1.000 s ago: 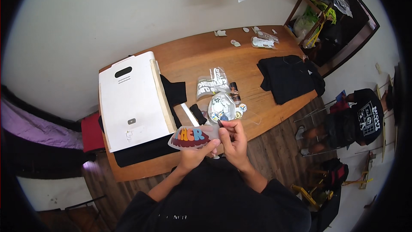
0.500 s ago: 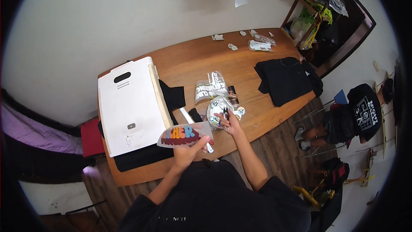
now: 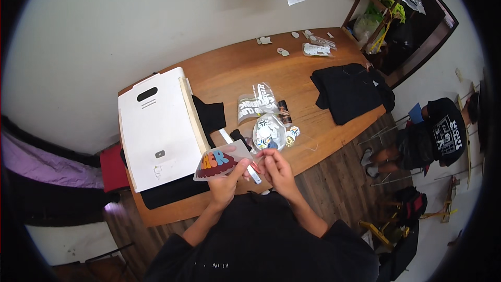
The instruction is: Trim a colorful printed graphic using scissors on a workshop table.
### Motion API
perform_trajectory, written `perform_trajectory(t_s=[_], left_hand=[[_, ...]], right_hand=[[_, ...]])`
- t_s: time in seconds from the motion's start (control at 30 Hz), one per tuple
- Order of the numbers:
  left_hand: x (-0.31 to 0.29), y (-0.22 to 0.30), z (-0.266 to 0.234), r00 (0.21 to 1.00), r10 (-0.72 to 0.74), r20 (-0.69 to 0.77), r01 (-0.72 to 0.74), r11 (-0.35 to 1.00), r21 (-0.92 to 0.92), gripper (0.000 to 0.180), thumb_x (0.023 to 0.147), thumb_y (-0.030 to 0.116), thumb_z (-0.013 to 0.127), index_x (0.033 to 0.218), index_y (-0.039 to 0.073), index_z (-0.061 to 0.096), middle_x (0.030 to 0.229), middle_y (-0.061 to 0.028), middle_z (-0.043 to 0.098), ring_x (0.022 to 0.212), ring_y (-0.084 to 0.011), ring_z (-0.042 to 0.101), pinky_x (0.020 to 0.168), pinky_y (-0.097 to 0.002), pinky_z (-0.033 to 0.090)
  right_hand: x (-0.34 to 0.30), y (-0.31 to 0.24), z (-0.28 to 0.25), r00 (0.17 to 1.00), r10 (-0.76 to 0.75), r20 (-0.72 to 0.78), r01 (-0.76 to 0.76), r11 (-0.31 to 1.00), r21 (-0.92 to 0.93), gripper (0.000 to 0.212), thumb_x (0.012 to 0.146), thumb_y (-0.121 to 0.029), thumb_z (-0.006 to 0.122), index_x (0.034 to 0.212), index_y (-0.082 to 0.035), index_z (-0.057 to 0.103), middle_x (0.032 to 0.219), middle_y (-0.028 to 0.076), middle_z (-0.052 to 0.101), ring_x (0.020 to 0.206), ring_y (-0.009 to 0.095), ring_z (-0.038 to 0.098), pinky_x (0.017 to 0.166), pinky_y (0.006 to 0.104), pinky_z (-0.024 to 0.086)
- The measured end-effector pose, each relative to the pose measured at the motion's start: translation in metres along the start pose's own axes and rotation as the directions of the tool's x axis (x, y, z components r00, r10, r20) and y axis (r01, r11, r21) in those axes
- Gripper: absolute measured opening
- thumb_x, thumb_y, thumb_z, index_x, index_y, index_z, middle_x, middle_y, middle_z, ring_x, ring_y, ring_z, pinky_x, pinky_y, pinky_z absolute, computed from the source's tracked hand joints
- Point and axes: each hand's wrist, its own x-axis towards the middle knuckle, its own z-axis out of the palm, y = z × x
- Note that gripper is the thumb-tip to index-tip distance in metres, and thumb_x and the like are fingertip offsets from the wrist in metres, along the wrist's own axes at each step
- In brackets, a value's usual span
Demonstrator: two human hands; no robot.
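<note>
My left hand [image 3: 225, 185] grips a translucent transfer film [image 3: 229, 152], its thumb on top. Printed on the film are blue and orange letters with a dark red shadow. My right hand [image 3: 277, 171] is beside the film's right corner, fingers curled together; whatever they pinch is too small to make out. Between the hands, partly hidden, a white bar [image 3: 254, 176] with a red part shows. Just beyond them sits a clear bowl [image 3: 282, 134] with round printed stickers in it. A dark small bottle [image 3: 284, 113] stands by a clear printed bag [image 3: 258, 103].
A large white heat press [image 3: 162, 130] fills the left of the wooden table [image 3: 235, 68], black cloth [image 3: 177, 193] under it. Folded black shirts [image 3: 347, 94] lie at the right. Scraps [image 3: 318, 49] are at the back. A person [image 3: 441, 133] sits at the far right.
My right hand has moved from over the bowl down toward the film; the dark tool it held no longer shows. The left hand has tilted the film, covering some letters.
</note>
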Motion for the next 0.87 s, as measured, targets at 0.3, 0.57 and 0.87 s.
perform_trajectory(t_s=[0.3,0.57,0.87], left_hand=[[-0.007,-0.001,0.000,0.999,0.047,-0.014,-0.046,0.995,0.088,0.040,0.081,-0.007,0.061,0.114,-0.002,0.040,0.087,-0.0130,0.060,0.073,-0.0167,0.061,0.065,-0.0268,0.052],[-0.011,0.002,0.000,0.997,0.073,-0.010,-0.072,0.994,0.085,0.045,0.079,-0.007,0.065,0.117,-0.002,0.041,0.096,-0.0122,0.058,0.083,-0.0166,0.061,0.073,-0.0273,0.052],[-0.014,0.003,0.001,0.994,0.100,0.037,-0.102,0.993,0.054,0.045,0.079,-0.007,0.065,0.118,0.000,0.044,0.101,-0.0082,0.057,0.090,-0.0148,0.059,0.078,-0.0258,0.050]], right_hand=[[-0.016,-0.041,0.031,0.958,-0.286,0.018,0.275,0.900,-0.339,0.020,0.091,-0.006,0.052,0.108,0.003,0.050,0.091,0.012,0.063,0.085,0.016,0.062,0.072,0.0266,0.048],[-0.017,-0.048,0.036,0.945,-0.325,0.032,0.301,0.833,-0.464,0.019,0.089,-0.005,0.055,0.105,0.003,0.052,0.087,0.015,0.064,0.079,0.023,0.065,0.067,0.0288,0.049],[-0.020,-0.046,0.035,0.944,-0.328,0.032,0.304,0.829,-0.470,0.019,0.089,-0.006,0.056,0.106,0.002,0.052,0.087,0.015,0.065,0.080,0.023,0.066,0.067,0.0285,0.049]])
